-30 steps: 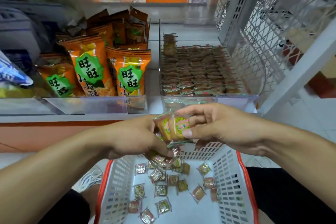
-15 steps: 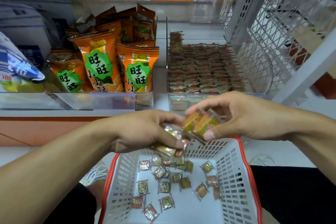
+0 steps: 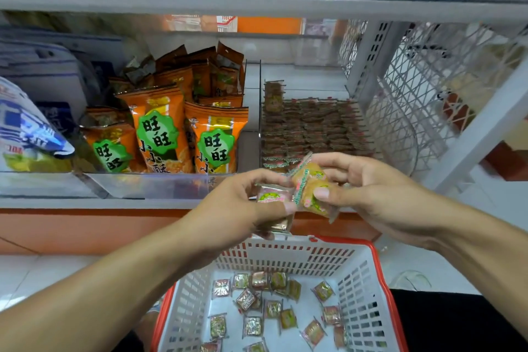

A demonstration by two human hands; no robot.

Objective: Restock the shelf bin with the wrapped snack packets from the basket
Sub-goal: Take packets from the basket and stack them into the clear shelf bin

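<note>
My left hand (image 3: 231, 208) grips a few small wrapped snack packets (image 3: 273, 196) in clear foil, one between thumb and fingers and more below the palm. My right hand (image 3: 371, 194) pinches a small stack of the same packets (image 3: 310, 183) on edge, touching the left hand's packets. Both hands hover just in front of the clear shelf bin (image 3: 314, 126), which holds neat rows of these packets. Below, the white basket with a red rim (image 3: 371, 274) holds several loose packets (image 3: 274, 308) scattered on its floor.
Orange snack bags (image 3: 160, 134) fill the clear bin to the left. A blue-white bag (image 3: 25, 128) sits at far left. A white shelf board (image 3: 257, 3) runs overhead, and a white wire mesh side panel (image 3: 423, 94) stands to the right.
Both hands rose from above the basket to the front of the shelf bin, carrying their packets. The view tilted up, bringing the upper shelf into sight.
</note>
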